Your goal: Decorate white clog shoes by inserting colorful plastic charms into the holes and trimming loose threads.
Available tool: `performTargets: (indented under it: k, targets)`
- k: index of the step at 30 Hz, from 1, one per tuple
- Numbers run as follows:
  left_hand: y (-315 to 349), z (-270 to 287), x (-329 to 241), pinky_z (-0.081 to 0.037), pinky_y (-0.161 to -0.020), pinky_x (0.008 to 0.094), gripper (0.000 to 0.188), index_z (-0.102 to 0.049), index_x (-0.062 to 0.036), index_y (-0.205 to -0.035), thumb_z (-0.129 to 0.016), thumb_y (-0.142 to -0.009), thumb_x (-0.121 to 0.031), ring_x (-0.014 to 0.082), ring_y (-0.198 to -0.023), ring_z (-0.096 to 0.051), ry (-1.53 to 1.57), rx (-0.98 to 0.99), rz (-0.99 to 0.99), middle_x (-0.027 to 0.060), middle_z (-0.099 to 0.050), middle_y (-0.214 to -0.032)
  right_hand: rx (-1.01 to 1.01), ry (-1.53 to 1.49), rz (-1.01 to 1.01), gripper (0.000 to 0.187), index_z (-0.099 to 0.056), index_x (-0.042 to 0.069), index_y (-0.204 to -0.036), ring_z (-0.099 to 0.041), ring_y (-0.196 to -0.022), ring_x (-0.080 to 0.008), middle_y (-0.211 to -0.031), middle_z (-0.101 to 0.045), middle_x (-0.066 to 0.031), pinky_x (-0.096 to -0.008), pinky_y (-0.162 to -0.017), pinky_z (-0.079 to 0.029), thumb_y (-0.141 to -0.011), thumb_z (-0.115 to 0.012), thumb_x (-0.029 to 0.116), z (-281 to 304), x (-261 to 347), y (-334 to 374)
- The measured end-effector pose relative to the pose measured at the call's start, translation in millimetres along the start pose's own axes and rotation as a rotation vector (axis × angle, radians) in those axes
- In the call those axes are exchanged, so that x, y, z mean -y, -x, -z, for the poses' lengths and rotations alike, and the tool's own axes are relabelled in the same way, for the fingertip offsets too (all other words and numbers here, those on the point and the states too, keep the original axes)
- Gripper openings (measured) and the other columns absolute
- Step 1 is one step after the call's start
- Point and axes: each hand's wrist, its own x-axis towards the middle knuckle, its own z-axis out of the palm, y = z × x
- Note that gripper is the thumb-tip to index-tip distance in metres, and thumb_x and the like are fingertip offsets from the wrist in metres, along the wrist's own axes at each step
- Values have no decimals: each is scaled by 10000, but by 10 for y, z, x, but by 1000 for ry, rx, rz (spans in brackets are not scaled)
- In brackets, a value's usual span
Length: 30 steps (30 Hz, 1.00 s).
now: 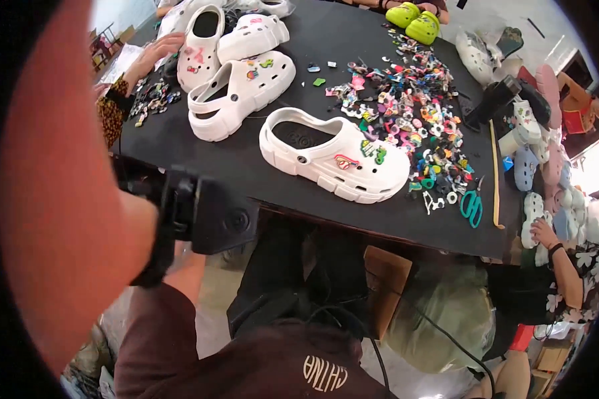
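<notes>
A large blurred stretch of skin, my raised left hand or wrist, fills the left side close to the camera. Its fingers do not show, nor anything they might hold. A black strapped-on device sits beside it. My right hand is out of view. In front of me, a white clog with green charms and a baseball charm lies near the table edge. Behind it rests another white clog with charms, its heel strap toward the left. No hand of mine touches either one.
Loose colourful charms cover the black table's right side. Teal-handled scissors and a long thin stick lie beyond them. Lime clogs stand at the back. Another person's hand is by white clogs; another person works at right.
</notes>
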Motion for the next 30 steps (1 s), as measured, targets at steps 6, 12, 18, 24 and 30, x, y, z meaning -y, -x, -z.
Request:
performTargets:
  k: [6, 12, 18, 24, 30]
  targets:
    - [-123, -148, 132, -452, -856, 350, 445, -569, 35, -1135, -588, -871, -322, 285, -1038, -596, 141, 91, 23, 161, -642, -1074, 4, -12, 9, 560, -326, 157, -1438, -514, -1158, -127, -1282, -544, -96, -302, -949, -398, -958, -474, 404, 17, 5, 53]
    - [-166, -186, 197, -438, -886, 356, 412, -573, 32, -1140, -571, -877, -285, 282, -1064, -583, 173, 103, 19, 156, -638, -1089, 14, -19, 12, 557, -325, 173, -1441, -516, -1161, -130, -1288, -544, -90, -308, -948, -404, -959, -466, 416, 34, 13, 88]
    - [-192, -202, 155, -424, -915, 362, 382, -578, 29, -1145, -555, -883, -248, 278, -1091, -570, 138, 61, -23, 151, -634, -1104, 26, -24, 15, 554, -324, 190, -1443, -519, -1164, -132, -1293, -545, -83, -314, -946, -410, -960, -457, 427, 64, 13, 108]
    - [-340, 179, 20, -410, -945, 367, 355, -583, 25, -1150, -539, -888, -211, 275, -1117, -558, -70, -134, -141, 146, -630, -1119, 25, -36, 14, 551, -322, 206, -1445, -521, -1167, -135, -1299, -546, -77, -319, -945, -416, -961, -449, 438, 95, 53, 96]
    - [-446, 550, -63, -396, -975, 373, 332, -588, 22, -1155, -523, -894, -174, 271, -1144, -545, -239, -257, -190, 141, -626, -1134, 11, -39, 27, 549, -321, 222, -1447, -524, -1170, -138, -1304, -547, -71, -325, -943, -422, -962, -441, 449, 139, 125, 170]
